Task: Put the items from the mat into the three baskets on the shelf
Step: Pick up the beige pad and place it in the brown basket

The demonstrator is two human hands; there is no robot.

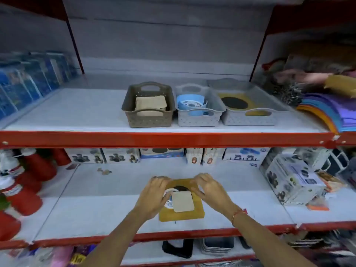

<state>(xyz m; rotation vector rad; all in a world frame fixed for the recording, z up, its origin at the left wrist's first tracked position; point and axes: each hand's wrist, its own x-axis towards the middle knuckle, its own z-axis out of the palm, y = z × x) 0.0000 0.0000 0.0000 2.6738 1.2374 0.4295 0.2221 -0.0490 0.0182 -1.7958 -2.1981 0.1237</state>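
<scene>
A yellow mat [192, 214] with a dark round centre lies on the lower shelf. On it rest a beige square pad [183, 201] and a round white item, mostly under my left hand [154, 195]. My right hand [210, 187] touches the mat's far right corner, fingers curled on its edge. My left hand's fingers rest on the mat's far left edge. On the upper shelf stand three baskets: a brown basket [133, 120] with beige pads, a middle grey basket [198, 121] with blue round items, and a right grey basket [246, 120] holding a yellow mat.
Blue packs [28, 81] line the upper shelf's left; coloured sheets [331, 114] lie at its right. Boxes [289, 178] stand along the lower shelf's back and right, red bottles [21, 182] at left. Red shelf rails [173, 138] cross between the levels.
</scene>
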